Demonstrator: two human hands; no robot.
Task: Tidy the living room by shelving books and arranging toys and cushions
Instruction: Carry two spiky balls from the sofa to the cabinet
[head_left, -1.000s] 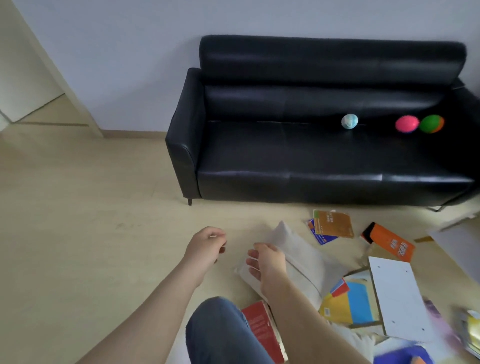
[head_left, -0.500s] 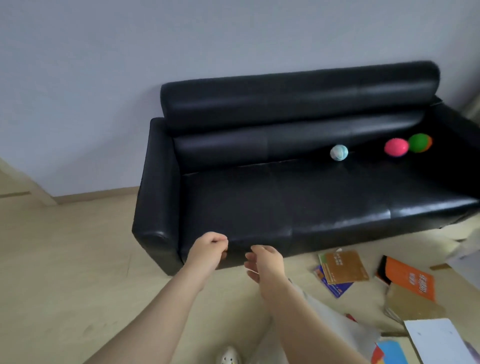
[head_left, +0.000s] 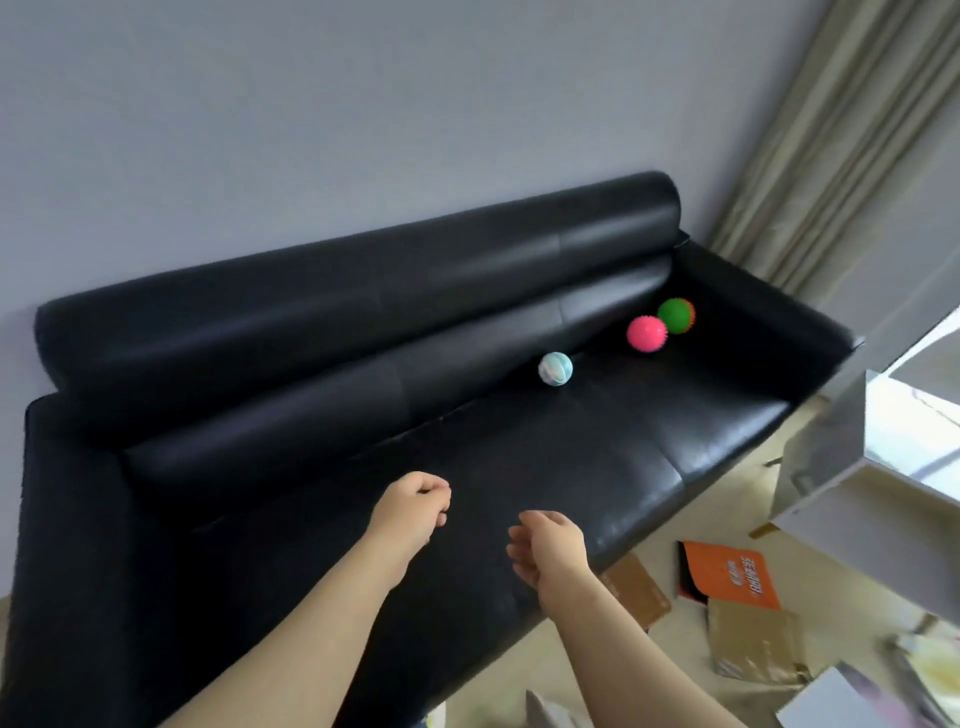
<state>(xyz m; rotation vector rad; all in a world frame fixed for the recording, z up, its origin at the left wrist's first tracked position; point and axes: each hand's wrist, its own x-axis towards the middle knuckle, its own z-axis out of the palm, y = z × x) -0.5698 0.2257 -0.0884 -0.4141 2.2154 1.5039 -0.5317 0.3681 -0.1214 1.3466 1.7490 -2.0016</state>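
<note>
Three toy balls lie on a black sofa (head_left: 322, 332) while two empty hands hover above its seat.
Left hand (head_left: 413, 506) is curled into a loose fist around nothing; right hand (head_left: 548, 545) hangs relaxed with its fingers slightly bent, just beside the left and apart from it. A pale blue-and-white ball (head_left: 555, 369) sits against the backrest, near a pink spiky ball (head_left: 646, 334) that touches a green-and-orange ball (head_left: 676, 315) towards the far armrest. On the floor (head_left: 727, 499) in front of the sofa lie an orange book (head_left: 727, 577) and two brown booklets (head_left: 753, 644) beside it. A white shelf unit (head_left: 883, 467) stands at the right, below a beige curtain (head_left: 831, 130).
</note>
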